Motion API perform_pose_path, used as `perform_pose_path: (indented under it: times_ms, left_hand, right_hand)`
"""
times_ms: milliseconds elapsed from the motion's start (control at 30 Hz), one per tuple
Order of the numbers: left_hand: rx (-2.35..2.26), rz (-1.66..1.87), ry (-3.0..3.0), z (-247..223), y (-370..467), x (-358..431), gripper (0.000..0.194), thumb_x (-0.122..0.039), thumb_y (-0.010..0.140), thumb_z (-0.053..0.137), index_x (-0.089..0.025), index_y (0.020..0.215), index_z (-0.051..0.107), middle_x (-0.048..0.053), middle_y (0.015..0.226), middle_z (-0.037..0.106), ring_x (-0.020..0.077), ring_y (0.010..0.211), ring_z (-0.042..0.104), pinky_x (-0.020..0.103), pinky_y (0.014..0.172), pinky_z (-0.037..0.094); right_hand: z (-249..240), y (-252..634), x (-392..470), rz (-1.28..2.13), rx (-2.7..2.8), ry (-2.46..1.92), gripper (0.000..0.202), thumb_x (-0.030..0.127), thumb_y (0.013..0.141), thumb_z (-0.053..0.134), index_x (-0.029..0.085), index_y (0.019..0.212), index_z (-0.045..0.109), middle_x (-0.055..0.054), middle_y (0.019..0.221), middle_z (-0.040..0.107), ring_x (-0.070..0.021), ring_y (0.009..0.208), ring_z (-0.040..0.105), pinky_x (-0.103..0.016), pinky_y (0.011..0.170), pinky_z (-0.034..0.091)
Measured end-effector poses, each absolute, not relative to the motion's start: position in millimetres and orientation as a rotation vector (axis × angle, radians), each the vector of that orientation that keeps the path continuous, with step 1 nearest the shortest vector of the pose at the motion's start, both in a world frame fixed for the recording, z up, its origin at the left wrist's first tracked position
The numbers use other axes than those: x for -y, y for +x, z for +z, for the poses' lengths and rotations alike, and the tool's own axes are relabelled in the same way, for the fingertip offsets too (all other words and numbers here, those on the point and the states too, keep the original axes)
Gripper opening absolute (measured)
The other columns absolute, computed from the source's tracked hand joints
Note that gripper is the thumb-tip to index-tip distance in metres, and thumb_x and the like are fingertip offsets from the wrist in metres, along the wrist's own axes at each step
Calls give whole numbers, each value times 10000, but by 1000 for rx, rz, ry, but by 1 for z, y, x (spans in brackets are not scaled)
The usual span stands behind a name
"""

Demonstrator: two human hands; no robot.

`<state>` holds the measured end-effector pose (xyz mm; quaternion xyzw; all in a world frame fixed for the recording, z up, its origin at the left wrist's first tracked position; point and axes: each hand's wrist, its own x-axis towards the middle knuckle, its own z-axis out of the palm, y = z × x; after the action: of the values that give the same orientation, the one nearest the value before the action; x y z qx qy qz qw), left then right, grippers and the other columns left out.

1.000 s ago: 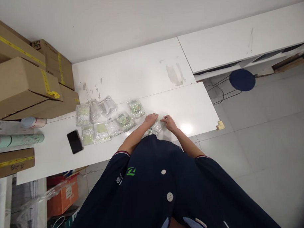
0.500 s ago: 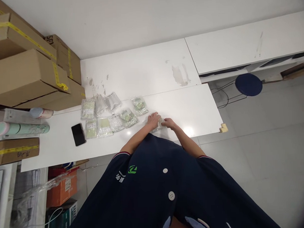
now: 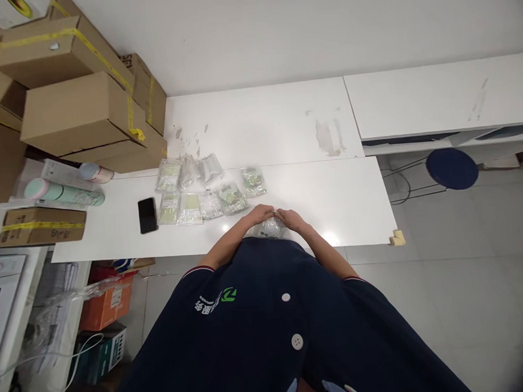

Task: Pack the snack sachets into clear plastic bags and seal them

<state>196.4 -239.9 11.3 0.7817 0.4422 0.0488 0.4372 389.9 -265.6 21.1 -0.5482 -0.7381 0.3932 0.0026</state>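
Hands: left hand [image 3: 259, 215], right hand [image 3: 290, 218] gripping clear packet [image 3: 271, 228].

Packing or stock room; taped cardboard boxes [image 3: 76, 111] stacked beside white table [image 3: 330, 188].

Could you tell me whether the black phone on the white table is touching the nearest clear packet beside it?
Apart. The head view shows a plain strip of white table between the black phone and the nearest clear packet.

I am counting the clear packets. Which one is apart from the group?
The packet held under both hands, at the table's near edge; the others lie in rows leftward.
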Motion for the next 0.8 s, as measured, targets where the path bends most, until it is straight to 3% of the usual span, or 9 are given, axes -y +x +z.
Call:
perform_pose_path:
  times_ms: [100, 200, 333, 467, 533, 633, 733, 800]
  left_hand:
    - [-1217, 316, 1685, 6, 185, 250, 212, -352, 832, 511, -178, 863, 627, -10, 763, 618, 135, 722, 548, 247, 697, 428]
    - [-1300, 383, 1532, 5, 178, 252, 194, -340, 822, 510, -169, 789, 597, -30, 672, 558, 123, 662, 513, 249, 661, 424]
    - [-1343, 503, 1488, 14, 183, 244, 211, -339, 825, 523, -161, 723, 570, -20, 664, 546, 125, 668, 512, 260, 677, 432]
    - [-1370, 668, 1403, 35, 189, 237, 282, -390, 855, 543, -166, 1014, 608, 50, 947, 648, 152, 845, 585, 265, 767, 462]
    - [-1549, 747, 1345, 44, 184, 235, 353, -411, 888, 511, -192, 1162, 554, 77, 1088, 633, 154, 918, 591, 265, 808, 463]
    - [-1978, 758, 1198, 46, 166, 229, 390, -416, 904, 487, -195, 1225, 488, 113, 1168, 591, 167, 997, 577, 275, 845, 452]
    - [-2139, 591, 1140, 37, 148, 220, 381, -397, 839, 580, -177, 1146, 522, 123, 1130, 594, 199, 1039, 565, 289, 846, 440]
    - [-2067, 481, 1207, 31, 142, 212, 208, -359, 834, 565, -182, 941, 581, 84, 966, 630, 197, 949, 582, 283, 792, 438]
  right_hand:
    - [17, 383, 266, 1053, 2415, -1758, 245, 410, 976, 432, 239, 935, 603, -53, 767, 676, -204, 751, 614, -250, 644, 331]
    - [18, 379, 267, 996, 2416, -1826, 294, 431, 987, 392, 238, 966, 613, -62, 785, 687, -207, 758, 619, -251, 634, 331]
    - [37, 384, 258, 988, 2345, -1802, 319, 455, 988, 374, 275, 1135, 594, -47, 903, 707, -203, 803, 624, -247, 641, 347]
    - [71, 396, 237, 839, 2276, -1871, 362, 448, 999, 327, 266, 1123, 614, -58, 880, 701, -208, 783, 609, -256, 631, 341]
    - [89, 401, 226, 747, 2226, -1910, 378, 439, 1000, 312, 252, 1064, 634, -65, 864, 693, -207, 774, 599, -259, 624, 336]
    - [114, 401, 212, 671, 2180, -1921, 386, 420, 993, 314, 238, 941, 650, -68, 898, 683, -207, 793, 589, -263, 626, 341]
    - [133, 395, 200, 587, 2071, -1875, 409, 418, 991, 301, 227, 884, 646, -69, 939, 673, -202, 831, 581, -268, 668, 375]
    - [143, 393, 192, 503, 1961, -1822, 443, 448, 992, 282, 216, 892, 645, -74, 938, 665, -201, 848, 577, -279, 710, 400]
